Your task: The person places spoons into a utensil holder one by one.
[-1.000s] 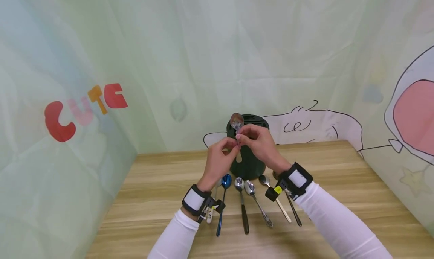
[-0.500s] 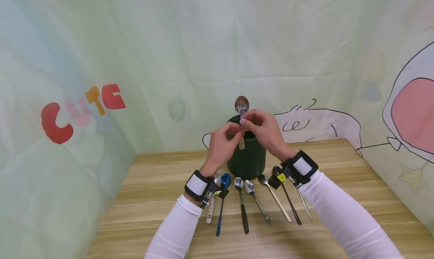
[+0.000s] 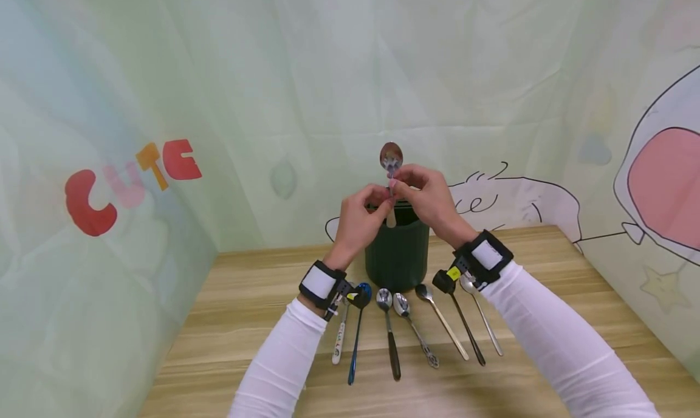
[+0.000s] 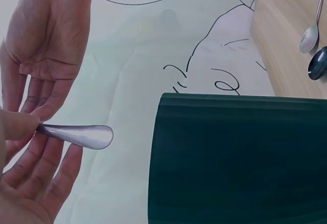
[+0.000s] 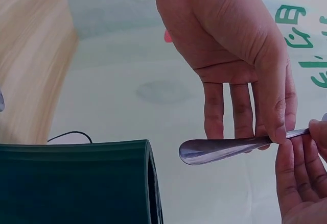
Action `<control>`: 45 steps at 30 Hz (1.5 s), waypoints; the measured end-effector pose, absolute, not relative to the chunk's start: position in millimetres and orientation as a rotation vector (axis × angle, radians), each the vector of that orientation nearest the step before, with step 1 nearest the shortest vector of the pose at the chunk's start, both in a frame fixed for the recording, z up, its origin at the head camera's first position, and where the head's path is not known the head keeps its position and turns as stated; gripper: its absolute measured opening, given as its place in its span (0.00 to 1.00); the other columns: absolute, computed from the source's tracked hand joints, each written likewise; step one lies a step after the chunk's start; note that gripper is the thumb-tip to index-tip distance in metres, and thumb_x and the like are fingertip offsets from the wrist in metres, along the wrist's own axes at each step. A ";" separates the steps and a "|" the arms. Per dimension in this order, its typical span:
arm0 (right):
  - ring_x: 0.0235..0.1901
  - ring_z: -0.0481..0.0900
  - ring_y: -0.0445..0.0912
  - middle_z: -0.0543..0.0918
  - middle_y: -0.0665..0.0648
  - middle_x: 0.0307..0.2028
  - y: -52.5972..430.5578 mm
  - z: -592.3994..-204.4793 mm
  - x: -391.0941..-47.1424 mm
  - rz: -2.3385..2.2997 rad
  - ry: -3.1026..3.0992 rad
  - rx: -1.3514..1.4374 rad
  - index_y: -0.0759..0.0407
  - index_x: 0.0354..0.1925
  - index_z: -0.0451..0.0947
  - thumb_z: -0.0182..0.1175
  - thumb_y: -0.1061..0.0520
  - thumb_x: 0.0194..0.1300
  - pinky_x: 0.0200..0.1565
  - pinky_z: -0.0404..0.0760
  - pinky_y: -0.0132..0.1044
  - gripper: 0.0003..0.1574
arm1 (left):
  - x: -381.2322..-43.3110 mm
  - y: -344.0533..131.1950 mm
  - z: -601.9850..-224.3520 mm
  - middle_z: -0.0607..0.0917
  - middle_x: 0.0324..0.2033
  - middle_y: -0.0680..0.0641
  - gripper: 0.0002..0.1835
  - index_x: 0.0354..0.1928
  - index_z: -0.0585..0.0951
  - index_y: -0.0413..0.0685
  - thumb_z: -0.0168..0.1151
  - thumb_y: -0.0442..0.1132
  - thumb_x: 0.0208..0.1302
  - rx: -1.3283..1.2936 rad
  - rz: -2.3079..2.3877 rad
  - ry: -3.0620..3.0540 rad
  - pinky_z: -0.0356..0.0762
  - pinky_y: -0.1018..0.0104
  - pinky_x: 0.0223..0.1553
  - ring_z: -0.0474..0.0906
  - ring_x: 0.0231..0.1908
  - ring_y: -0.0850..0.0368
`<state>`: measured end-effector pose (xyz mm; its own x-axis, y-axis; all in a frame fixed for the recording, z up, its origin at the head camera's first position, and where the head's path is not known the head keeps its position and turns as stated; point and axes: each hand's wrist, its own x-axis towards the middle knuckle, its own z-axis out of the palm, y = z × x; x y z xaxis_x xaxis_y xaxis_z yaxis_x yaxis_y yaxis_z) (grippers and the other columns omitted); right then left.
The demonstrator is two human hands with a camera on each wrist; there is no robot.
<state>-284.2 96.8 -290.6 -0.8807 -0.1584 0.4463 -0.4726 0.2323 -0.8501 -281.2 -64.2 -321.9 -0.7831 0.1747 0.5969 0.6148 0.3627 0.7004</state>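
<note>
A metal spoon (image 3: 391, 157) is held upright, bowl up, in front of the wall. My left hand (image 3: 359, 222) pinches the lower part of its stem between thumb and fingertips. Just above, my right hand (image 3: 429, 198) pinches the stem close under the bowl. The broad flat handle end (image 4: 94, 137) sticks out below the fingers in the left wrist view. Behind the hands stands a dark green cylindrical holder (image 3: 396, 257), its dark mouth partly covered by them. In the right wrist view the holder (image 5: 76, 178) lies beside the handle end, with a gap between.
Several spoons lie in a fanned row on the wooden table (image 3: 246, 321) before the holder: a blue one (image 3: 354, 351), a black-handled one (image 3: 394, 357), an ornate silver one (image 3: 421, 339) and a cream-handled one (image 3: 451, 330) among them. A printed cloth (image 3: 328, 102) hangs behind.
Both hands have risen together with the spoon, from in front of the holder to about its rim. The spoons on the table lie as before.
</note>
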 end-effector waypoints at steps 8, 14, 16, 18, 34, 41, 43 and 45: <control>0.43 0.80 0.44 0.83 0.60 0.39 95.4 -291.4 -292.4 1.699 -2.211 0.584 0.63 0.47 0.80 0.60 0.52 0.70 0.52 0.81 0.41 0.16 | -292.2 -64.5 -319.8 0.88 0.35 0.45 0.07 0.41 0.83 0.45 0.62 0.39 0.67 -0.683 -1.377 -2.214 0.81 0.66 0.36 0.84 0.36 0.55; 0.42 0.80 0.45 0.83 0.60 0.38 94.3 -296.8 -298.1 1.700 -2.217 0.573 0.60 0.44 0.80 0.60 0.52 0.69 0.48 0.81 0.39 0.13 | -300.6 -64.5 -325.7 0.88 0.35 0.45 0.06 0.40 0.83 0.43 0.63 0.38 0.66 -0.685 -1.369 -2.208 0.80 0.65 0.38 0.84 0.36 0.54; 0.43 0.80 0.45 0.83 0.59 0.38 94.3 -299.2 -300.1 1.697 -2.227 0.561 0.60 0.44 0.80 0.61 0.52 0.69 0.50 0.80 0.40 0.13 | -303.4 -64.5 -328.3 0.88 0.35 0.44 0.06 0.40 0.83 0.43 0.64 0.38 0.66 -0.687 -1.370 -2.211 0.80 0.65 0.38 0.84 0.36 0.54; 0.43 0.80 0.45 0.83 0.60 0.38 94.2 -301.9 -302.7 1.690 -2.232 0.556 0.60 0.43 0.80 0.61 0.52 0.69 0.50 0.80 0.41 0.12 | -306.2 -64.5 -330.8 0.88 0.35 0.44 0.06 0.40 0.83 0.43 0.64 0.38 0.66 -0.688 -1.374 -2.215 0.80 0.65 0.38 0.84 0.36 0.54; 0.37 0.81 0.42 0.83 0.60 0.36 92.2 -320.6 -314.8 1.744 -2.204 0.571 0.62 0.42 0.79 0.61 0.53 0.69 0.49 0.84 0.50 0.12 | -314.9 -65.8 -344.5 0.88 0.36 0.46 0.05 0.40 0.83 0.45 0.64 0.38 0.65 -0.619 -1.361 -2.274 0.81 0.61 0.41 0.84 0.38 0.54; 0.36 0.82 0.42 0.83 0.60 0.37 91.8 -322.0 -315.6 1.716 -2.223 0.569 0.62 0.42 0.79 0.61 0.53 0.69 0.46 0.84 0.40 0.13 | -315.1 -65.7 -344.1 0.88 0.36 0.47 0.07 0.40 0.84 0.46 0.62 0.42 0.67 -0.599 -1.369 -2.282 0.78 0.65 0.39 0.83 0.37 0.55; 0.37 0.82 0.42 0.84 0.60 0.37 92.0 -323.1 -316.4 1.702 -2.239 0.560 0.61 0.42 0.79 0.61 0.52 0.69 0.47 0.84 0.41 0.13 | -315.2 -65.6 -343.8 0.88 0.36 0.47 0.07 0.40 0.84 0.46 0.63 0.41 0.67 -0.596 -1.367 -2.283 0.77 0.66 0.39 0.83 0.37 0.55; 0.37 0.82 0.43 0.84 0.60 0.37 92.4 -325.1 -317.4 1.692 -2.252 0.550 0.61 0.42 0.79 0.61 0.52 0.69 0.48 0.83 0.45 0.13 | -315.6 -65.5 -343.8 0.88 0.35 0.46 0.06 0.40 0.84 0.45 0.63 0.40 0.67 -0.596 -1.364 -2.279 0.77 0.66 0.39 0.83 0.37 0.55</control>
